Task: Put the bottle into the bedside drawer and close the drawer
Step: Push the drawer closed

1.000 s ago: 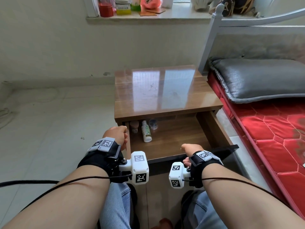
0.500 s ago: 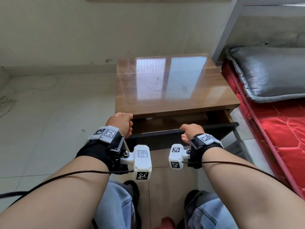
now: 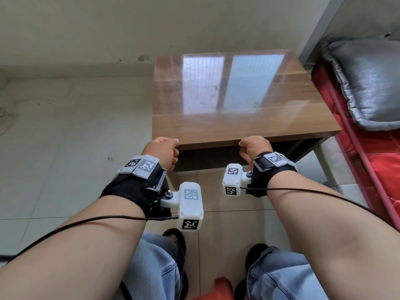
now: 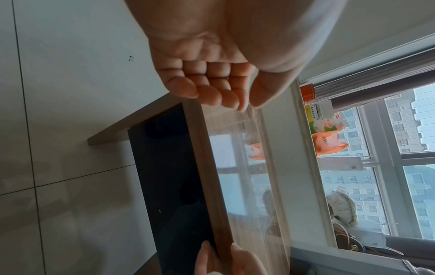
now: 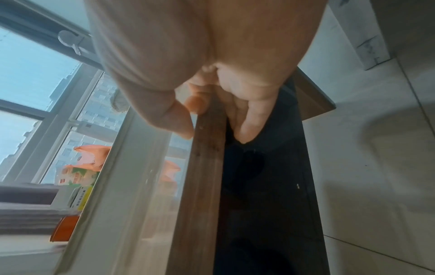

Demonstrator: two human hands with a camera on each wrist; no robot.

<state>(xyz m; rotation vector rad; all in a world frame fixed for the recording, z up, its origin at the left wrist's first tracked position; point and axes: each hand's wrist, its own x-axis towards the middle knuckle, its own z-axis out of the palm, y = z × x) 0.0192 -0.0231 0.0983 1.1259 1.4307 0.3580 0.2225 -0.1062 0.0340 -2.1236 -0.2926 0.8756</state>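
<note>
Left hand [image 3: 161, 151]: forearm reaching forward, wrist level, fingers [image 4: 209, 94] loosely curled with their tips at the front edge of the bedside bench [image 3: 233, 98], near its left corner. They hold nothing; the thumb stands apart from the index finger.

Right hand [image 3: 255, 148]: forearm reaching forward, placed further right along the same edge. In the right wrist view the thumb and one finger lie at the upper side of the wooden edge, and the other fingers [image 5: 249, 122] curl below it against the dark drawer front [image 3: 207, 158]. Whether they clasp the edge or only rest there cannot be told.

Drawer: front flush beneath the benchtop, no gap showing.

Bottle: out of sight in all three views.

Adjacent: grey pillow [image 3: 365, 83] on red bed [image 3: 385, 176], right of the bench; both cut off by the frame.
</note>
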